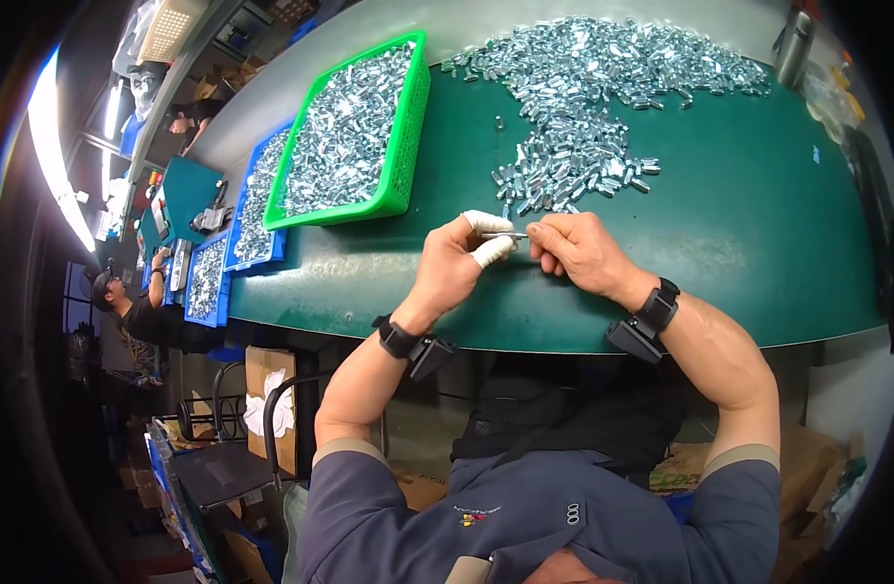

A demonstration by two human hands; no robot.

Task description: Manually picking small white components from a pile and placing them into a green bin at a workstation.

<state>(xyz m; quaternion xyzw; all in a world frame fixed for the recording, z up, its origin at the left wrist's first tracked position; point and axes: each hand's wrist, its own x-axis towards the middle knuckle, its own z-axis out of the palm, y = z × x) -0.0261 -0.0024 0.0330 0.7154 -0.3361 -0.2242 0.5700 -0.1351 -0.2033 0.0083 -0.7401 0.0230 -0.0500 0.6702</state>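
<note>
Just in front of the loose pile, my two hands meet over the green table. My left hand (445, 273), with white wrapping on its thumb and forefinger, pinches a small silvery metal part (496, 234) lying level between the fingertips. At the right end of that part, my right hand (585, 255) is closed in a pinch with its other fingers curled. Whatever its fingertips hold is too small and covered to name. Beyond both hands spreads a heap of small shiny metal parts (573, 151), its near edge close to my fingertips.
A green basket (415, 146) full of similar parts stands left of the heap. Beside it are blue trays (223, 287) of parts. A metal flask (795, 49) stands at the far right. Another person (141, 311) works at the left. The table's near edge (564, 351) runs under my forearms.
</note>
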